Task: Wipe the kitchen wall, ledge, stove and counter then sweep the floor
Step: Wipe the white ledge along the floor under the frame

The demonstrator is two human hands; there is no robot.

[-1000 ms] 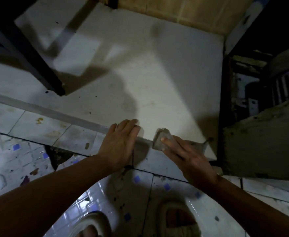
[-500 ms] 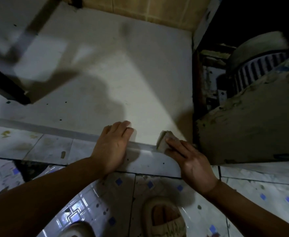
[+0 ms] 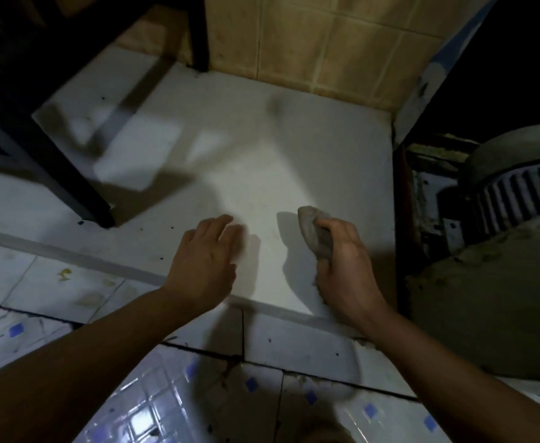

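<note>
Both hands are over the white counter [image 3: 294,148], apart from each other with bare counter between them.

Right hand [image 3: 345,263]: fingers curled round a wadded grey-brown cloth [image 3: 315,230], gripping it. The cloth sticks out past the fingers on the far side and sits on or just above the counter surface; contact can't be confirmed. It is near the counter's right edge, well in from the near edge.

Left hand [image 3: 206,259]: holds nothing, palm down, fingers together and roughly straight, pointing far-right. Fingertips are blurred. Palm is over the near part of the counter; whether it presses down or hovers, can't tell.

Counter: white, dull, a few dark specks near the left and the near edge. The front lip runs diagonally from left to near-right, with a white tiled face [image 3: 294,343] below it.

Far side: tan tiled wall [image 3: 310,39] meets the counter's far edge.

Left: dark frame leg [image 3: 70,183] stands on the counter, casting a shadow to the right.

Right: dark gap beside the counter, then a dirty grey slab [image 3: 486,305]; beyond it a round ribbed object [image 3: 524,187], identity unclear.

Near: glossy white floor tiles [image 3: 153,407] with small blue squares.
</note>
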